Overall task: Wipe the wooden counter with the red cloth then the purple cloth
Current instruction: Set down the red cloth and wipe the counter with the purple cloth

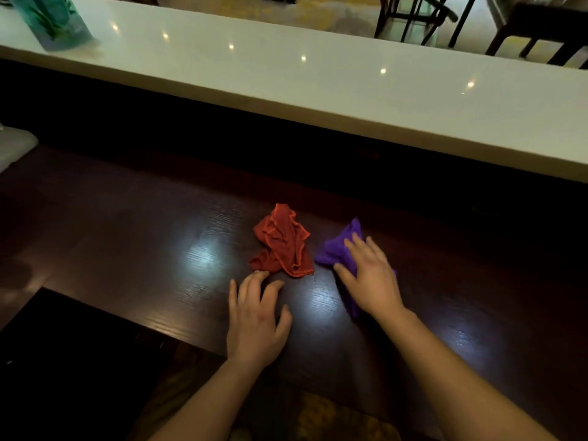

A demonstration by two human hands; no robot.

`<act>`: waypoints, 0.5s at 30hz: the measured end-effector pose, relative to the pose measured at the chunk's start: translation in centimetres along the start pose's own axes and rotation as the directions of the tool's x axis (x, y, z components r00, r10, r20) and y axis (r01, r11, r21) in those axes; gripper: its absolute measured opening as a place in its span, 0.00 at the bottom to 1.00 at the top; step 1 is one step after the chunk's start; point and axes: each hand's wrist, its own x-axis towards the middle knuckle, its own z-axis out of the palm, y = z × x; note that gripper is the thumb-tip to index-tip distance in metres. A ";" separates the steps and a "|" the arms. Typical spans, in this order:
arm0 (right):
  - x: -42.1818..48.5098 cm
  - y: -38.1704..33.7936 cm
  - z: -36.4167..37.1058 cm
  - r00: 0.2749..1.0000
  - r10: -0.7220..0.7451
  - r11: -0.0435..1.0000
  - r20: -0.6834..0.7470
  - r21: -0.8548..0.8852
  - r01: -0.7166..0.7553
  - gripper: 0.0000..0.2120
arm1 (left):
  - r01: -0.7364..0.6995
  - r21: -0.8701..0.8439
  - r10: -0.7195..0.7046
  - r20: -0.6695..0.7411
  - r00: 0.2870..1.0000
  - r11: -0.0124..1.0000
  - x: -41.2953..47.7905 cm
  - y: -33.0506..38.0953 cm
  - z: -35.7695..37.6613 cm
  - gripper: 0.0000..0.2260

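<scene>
A crumpled red cloth (282, 241) lies on the dark wooden counter (127, 237) near its middle. Just right of it lies a purple cloth (337, 249), and my right hand (370, 275) rests flat on top of it, fingers spread, covering most of it. My left hand (256, 316) rests on the bare wood just below the red cloth, fingers apart and curled slightly, with the fingertips almost touching the cloth's lower edge. It holds nothing.
A raised white ledge (318, 87) runs along the far side of the counter, with a teal bottle (51, 20) at its left end. A pale object (12, 148) sits at the counter's left edge. Dark chairs (445, 14) stand beyond the ledge.
</scene>
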 end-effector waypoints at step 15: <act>-3.8 -14.4 7.0 0.948 -0.287 0.958 0.140 0.025 0.286 0.27 | 0.065 0.216 -0.087 0.094 0.992 0.974 2.2 -9.5 -4.1 0.24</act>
